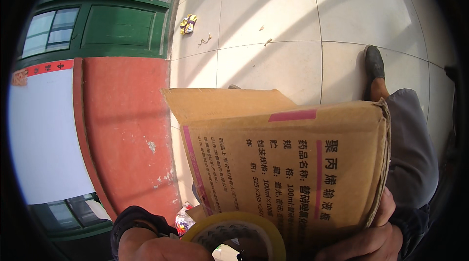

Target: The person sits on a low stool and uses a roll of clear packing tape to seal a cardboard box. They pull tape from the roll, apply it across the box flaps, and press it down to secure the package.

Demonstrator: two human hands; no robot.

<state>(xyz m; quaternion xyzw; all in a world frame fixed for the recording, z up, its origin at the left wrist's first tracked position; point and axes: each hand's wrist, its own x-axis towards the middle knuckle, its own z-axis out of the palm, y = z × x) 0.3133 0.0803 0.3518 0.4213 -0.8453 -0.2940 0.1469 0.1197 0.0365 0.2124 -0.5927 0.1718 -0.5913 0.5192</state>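
A cardboard carton [253, 151] with printed writing and magenta bands stands tilted before me. A flap [227, 101] sticks out from its far side. My right hand [370, 237] grips the carton's right edge near its lower corner, the thumb on the near face. At the bottom, my left hand [165, 248] holds a roll of yellowish packing tape [227, 220] against the carton's lower left. The picture's lower rim cuts off part of both the hand and the roll. Whether any tape is stuck to the carton cannot be made out.
A red-painted wall [124, 114] with a green wooden window frame [121, 28] rises on the left. On the tiled floor [271, 0] lie a crumpled yellow wrapper [188, 24] and small scraps. My dark shoe [374, 63] is at right. A colourful plastic bag [185, 220] shows behind the carton.
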